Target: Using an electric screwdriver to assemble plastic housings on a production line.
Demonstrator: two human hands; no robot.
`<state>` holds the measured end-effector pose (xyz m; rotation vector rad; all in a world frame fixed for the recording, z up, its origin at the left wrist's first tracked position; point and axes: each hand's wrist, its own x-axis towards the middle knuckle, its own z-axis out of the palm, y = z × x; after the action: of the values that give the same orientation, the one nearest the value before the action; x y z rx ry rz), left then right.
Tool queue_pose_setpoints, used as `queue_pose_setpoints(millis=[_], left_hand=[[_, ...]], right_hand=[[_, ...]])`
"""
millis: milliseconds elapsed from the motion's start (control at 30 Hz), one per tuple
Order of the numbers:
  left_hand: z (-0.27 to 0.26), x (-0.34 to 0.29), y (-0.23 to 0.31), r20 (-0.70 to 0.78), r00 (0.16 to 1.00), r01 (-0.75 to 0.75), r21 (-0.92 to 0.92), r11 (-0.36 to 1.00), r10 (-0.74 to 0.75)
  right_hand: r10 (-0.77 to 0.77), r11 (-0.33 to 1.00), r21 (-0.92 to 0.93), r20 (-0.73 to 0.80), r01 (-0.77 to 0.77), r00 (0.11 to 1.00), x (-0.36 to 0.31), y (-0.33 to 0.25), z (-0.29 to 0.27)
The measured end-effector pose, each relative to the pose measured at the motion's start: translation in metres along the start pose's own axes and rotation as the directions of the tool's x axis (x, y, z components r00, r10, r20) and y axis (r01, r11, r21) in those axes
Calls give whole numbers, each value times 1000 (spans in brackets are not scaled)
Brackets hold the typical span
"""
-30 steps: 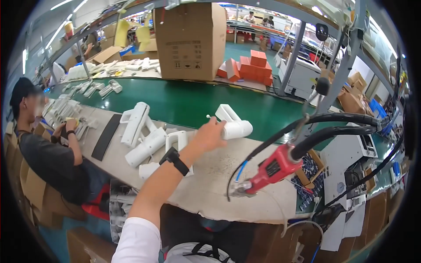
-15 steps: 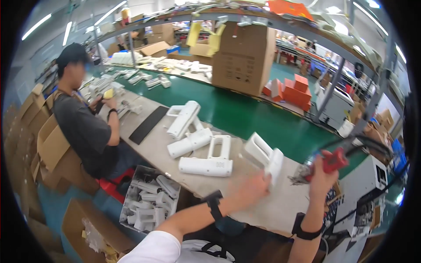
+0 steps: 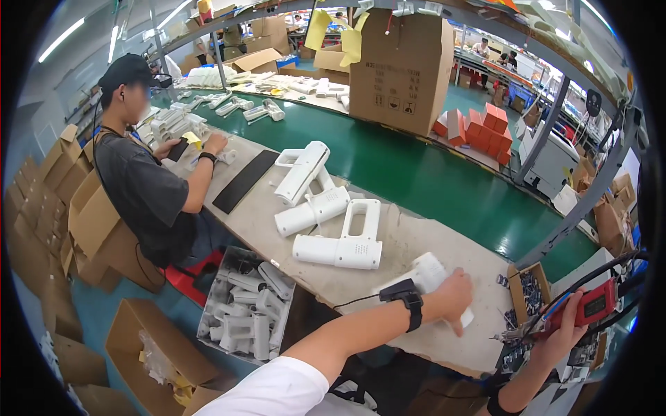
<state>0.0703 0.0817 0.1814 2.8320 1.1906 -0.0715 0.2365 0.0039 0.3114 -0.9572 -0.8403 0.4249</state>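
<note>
My left hand (image 3: 454,299) is closed over a white gun-shaped plastic housing (image 3: 429,272) lying on the workbench, its near part hidden by my hand and wrist. Out at the right, my right hand (image 3: 563,329) grips a red electric screwdriver (image 3: 590,306) with dark cables running from it. Its tip end points left, close to loose screws (image 3: 512,352) at the bench's right end. Left of my hands, a white housing with a loop handle (image 3: 340,251) rests on the bench. Two more white housings (image 3: 313,210) lie behind it, touching each other.
A cardboard box of screws (image 3: 528,291) stands at the bench's right end. A black mat (image 3: 245,182) lies further left, near a seated co-worker (image 3: 149,166). Below the bench edge sits a bin (image 3: 281,326) of white housings. Beyond runs a green conveyor belt (image 3: 416,170).
The white housing under my left hand has gone from raised and tilted to lying on the bench. My right hand has moved right and lower with the screwdriver. The view has shifted slightly.
</note>
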Motion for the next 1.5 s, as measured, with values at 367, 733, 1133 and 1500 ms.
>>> queue_pose_setpoints(millis=[367,733,1133,1500], left_hand=[[18,-1,-11,0,983,173,-341,924,-183],[-14,-2,6,88,976,214,-267,940,-197],[19,-5,0,-39,984,161,-249,955,-176],[24,2,-6,-109,986,92,-273,958,-126]], right_hand=[[-102,995,40,173,96,980,-4,20,42],[-125,992,4,193,127,973,4,54,55],[-65,993,-76,306,92,950,-10,83,75],[-47,998,46,277,36,960,-18,19,56]])
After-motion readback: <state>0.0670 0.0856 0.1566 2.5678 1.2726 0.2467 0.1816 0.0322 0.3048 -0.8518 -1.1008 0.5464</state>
